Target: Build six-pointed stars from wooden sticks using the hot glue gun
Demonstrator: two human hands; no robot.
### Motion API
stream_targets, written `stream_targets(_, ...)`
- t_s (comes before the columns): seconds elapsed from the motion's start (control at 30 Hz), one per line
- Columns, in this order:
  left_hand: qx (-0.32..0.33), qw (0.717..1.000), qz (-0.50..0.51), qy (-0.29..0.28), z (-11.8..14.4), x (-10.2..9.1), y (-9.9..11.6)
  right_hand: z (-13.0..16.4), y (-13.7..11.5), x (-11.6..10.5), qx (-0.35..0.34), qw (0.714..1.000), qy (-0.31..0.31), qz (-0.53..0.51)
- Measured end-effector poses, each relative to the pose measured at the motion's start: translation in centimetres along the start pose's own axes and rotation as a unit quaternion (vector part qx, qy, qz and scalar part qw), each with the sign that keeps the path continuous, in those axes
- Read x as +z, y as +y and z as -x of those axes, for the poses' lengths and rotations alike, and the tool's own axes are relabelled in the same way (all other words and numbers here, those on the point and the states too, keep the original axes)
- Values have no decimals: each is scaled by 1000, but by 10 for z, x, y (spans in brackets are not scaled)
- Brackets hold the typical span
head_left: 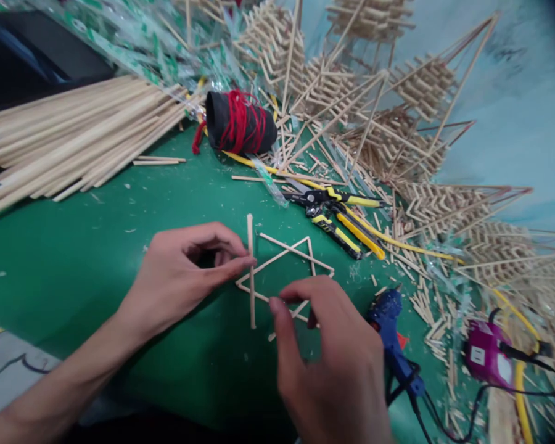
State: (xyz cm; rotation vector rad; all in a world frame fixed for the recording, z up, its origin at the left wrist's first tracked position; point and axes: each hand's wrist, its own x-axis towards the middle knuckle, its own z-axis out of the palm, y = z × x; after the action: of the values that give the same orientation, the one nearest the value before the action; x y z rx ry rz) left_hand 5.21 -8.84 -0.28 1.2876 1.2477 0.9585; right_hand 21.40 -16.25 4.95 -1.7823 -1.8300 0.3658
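A thin wooden stick (252, 302) stands nearly upright in the picture, pinched between the thumb and index finger of my left hand (180, 271). It crosses the left part of a star-shaped frame of wooden sticks (287, 248) lying on the green table. My right hand (335, 348) covers the frame's lower right part. Its thumb and index finger close around one of the frame's lower sticks. The other right fingers curl under and are partly hidden. To the right of this hand lies a blue glue gun (391, 327).
Long wooden sticks (87, 126) lie in a bundle at the left. Red cord wraps a black tube (243, 122). Yellow-and-black pliers (324, 203) and a yellow-handled cutter (361, 231) lie behind the frame. Stacked stick stars (425, 92), cut scraps and a purple box (488, 353) with cables fill the right.
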Motion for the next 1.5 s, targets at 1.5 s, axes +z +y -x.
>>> stream_targets(1.5,89,993,-64,39,8,2,-1,-38,8,12,159,968,-96,-168)
